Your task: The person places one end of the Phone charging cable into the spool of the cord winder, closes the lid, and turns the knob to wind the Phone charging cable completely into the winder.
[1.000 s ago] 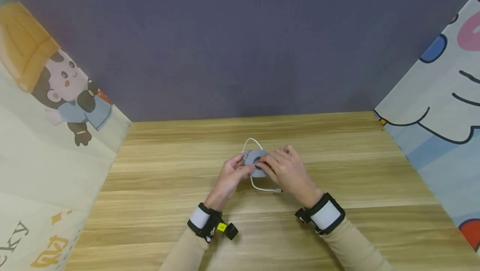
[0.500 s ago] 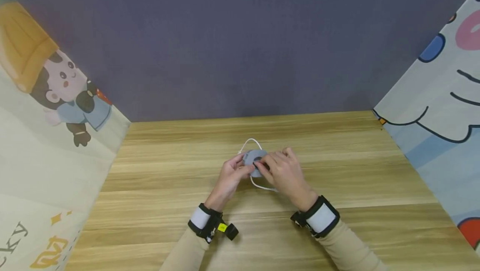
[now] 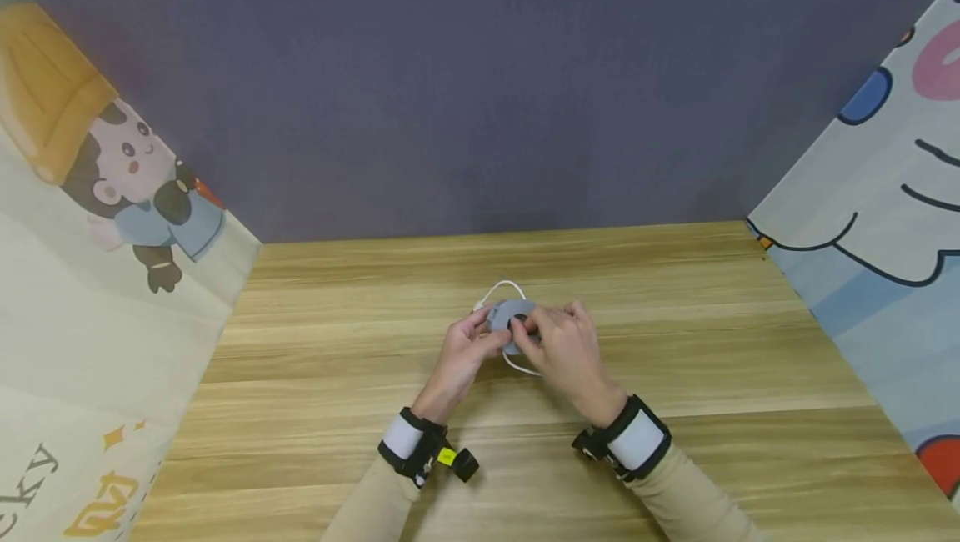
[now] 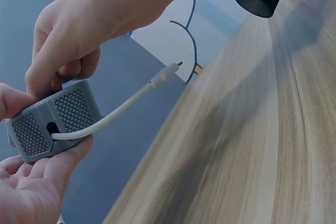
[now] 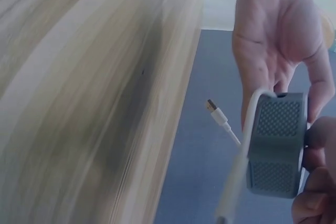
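A grey round cable winder point(image 3: 508, 317) with mesh-patterned sides is held just above the wooden table point(image 3: 675, 342), mid-table. My left hand point(image 3: 465, 348) grips its left rim, thumb and fingers curled around the edge point(image 4: 31, 192). My right hand point(image 3: 566, 343) pinches it from the right, fingertips on its top centre. A white cable point(image 3: 507, 285) loops out behind the winder, and another short length point(image 3: 519, 367) hangs below it. In the left wrist view the cable point(image 4: 113, 113) leaves a side slot and ends in a small plug point(image 4: 170, 69). The right wrist view shows the winder point(image 5: 277, 142) and a USB plug point(image 5: 214, 108).
A dark grey wall point(image 3: 480, 83) closes the back of the table. Cartoon-printed cloth panels stand at the left point(image 3: 97, 275) and right point(image 3: 885, 217). Both wrists carry black-and-white bands with cameras point(image 3: 456, 460).
The right hand has shifted left and turned on the winder. The cable's lower length has shortened, and its plug no longer lies on the table to the right.
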`<state>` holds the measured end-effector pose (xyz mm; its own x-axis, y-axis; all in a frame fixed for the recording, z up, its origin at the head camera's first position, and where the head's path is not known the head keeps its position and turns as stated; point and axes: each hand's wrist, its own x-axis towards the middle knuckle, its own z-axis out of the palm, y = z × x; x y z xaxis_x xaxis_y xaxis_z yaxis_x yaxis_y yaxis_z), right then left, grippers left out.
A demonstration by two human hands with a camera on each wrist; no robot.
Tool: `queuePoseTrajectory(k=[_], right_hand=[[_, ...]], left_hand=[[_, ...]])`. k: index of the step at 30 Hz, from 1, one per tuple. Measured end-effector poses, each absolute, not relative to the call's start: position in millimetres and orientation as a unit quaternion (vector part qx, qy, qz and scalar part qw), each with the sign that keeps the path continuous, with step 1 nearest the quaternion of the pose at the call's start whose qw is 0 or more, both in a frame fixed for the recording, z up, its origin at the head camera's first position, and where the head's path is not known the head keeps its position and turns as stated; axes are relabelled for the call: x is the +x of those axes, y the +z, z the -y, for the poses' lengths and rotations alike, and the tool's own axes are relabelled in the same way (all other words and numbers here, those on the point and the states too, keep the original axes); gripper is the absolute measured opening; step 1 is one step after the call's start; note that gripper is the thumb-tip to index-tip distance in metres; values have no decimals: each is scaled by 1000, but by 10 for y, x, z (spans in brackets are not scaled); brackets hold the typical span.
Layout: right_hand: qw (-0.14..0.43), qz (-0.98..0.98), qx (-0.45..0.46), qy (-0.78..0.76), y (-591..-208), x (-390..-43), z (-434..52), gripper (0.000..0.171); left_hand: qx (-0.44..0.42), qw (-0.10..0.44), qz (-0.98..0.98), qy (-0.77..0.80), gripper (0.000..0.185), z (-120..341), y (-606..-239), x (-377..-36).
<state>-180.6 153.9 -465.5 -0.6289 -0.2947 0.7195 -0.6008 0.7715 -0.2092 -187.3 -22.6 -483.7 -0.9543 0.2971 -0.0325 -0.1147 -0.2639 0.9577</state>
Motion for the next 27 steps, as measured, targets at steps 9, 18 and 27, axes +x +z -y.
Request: queuePoseTrajectory(k=[9, 18, 27], right_hand=[[352, 879, 217, 237, -4652, -1770, -1493, 23], [348, 884, 182, 253, -4647, -1739, -1441, 20], [343, 889, 166, 253, -4657, -1738, -1416, 20]], left_hand=[[77, 124, -594, 791, 55, 208, -4849, -1866], [72, 116, -596, 791, 53, 189, -4846, -1864], [81, 116, -594, 792, 53, 186, -4854, -1860]])
